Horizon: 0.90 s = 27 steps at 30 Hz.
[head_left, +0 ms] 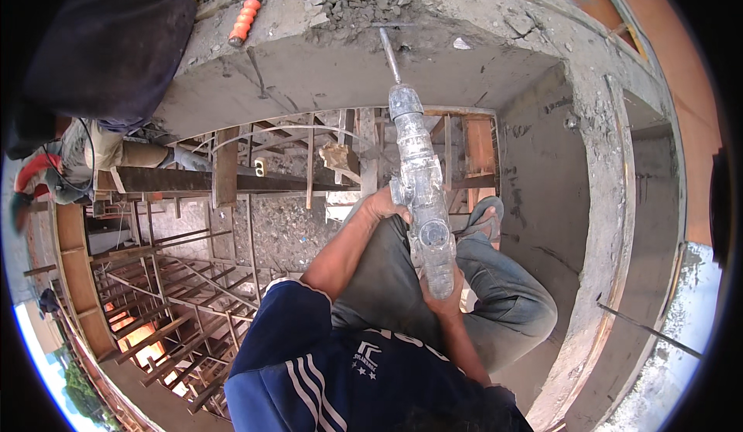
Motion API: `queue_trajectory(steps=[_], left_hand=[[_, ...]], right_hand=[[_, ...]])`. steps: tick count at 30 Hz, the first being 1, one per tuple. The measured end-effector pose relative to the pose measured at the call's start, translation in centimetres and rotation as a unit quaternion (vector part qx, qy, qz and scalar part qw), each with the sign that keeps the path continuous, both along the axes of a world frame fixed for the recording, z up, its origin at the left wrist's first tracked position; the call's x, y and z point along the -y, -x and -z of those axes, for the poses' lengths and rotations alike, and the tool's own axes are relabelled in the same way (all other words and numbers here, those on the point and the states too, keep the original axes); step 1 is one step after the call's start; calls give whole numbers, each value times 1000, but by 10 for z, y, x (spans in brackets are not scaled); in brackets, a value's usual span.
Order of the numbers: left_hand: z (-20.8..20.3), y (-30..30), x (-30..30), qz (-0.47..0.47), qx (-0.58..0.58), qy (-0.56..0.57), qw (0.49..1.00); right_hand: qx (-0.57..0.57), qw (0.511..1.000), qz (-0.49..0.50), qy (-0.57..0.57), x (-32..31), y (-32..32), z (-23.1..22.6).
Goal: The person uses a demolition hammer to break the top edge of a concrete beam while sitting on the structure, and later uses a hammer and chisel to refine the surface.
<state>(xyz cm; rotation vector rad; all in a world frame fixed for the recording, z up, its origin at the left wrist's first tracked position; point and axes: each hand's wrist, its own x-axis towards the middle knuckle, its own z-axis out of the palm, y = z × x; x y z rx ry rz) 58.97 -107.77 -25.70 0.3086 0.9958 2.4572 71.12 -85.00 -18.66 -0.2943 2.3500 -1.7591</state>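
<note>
And here's the rotary hammer (pixel 420 170), caked in pale dust, lying lengthwise over the seated person's lap and pointing away toward the concrete beam (pixel 286 80). The left hand (pixel 385 204) is clamped on the left flank of the hammer's body, about midway along, some fingers out of sight. The right hand (pixel 444 299) is wrapped around the hammer's rear end, most of its fingers hidden beneath. Both hands full, then!

Out in front of the hammer's chuck, the chisel bit (pixel 389 56) runs straight up to the beam's chewed-out edge, where broken concrete (pixel 354 10) lies heaped; whether the tip is biting in, I cannot tell. Ahead and to the left of the hammer, there's an orange ribbed handle (pixel 244 22) resting on the beam top.

Farther left of the hammer, a co-worker (pixel 108 45) in dark clothing leans in. Below and left of the hammer, timber props (pixel 174 293) crisscross in a dense tangle. Just right of the hammer, one sandaled foot (pixel 487 219); well right, a rough concrete ledge (pixel 602 223), with a thin metal rod (pixel 650 329) jutting from it.
</note>
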Motion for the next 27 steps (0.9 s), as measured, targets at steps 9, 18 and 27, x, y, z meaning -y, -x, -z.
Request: queue_trajectory(steps=[9,18,27], left_hand=[[40,2,7,17,12,27,999],[48,-2,3,23,33,25,999],[33,-16,1,7,30,18,999]], right_hand=[[52,998,22,42,11,6,-15],[36,998,51,-11,4,-5,-7],[81,994,75,6,11,-16,-35]])
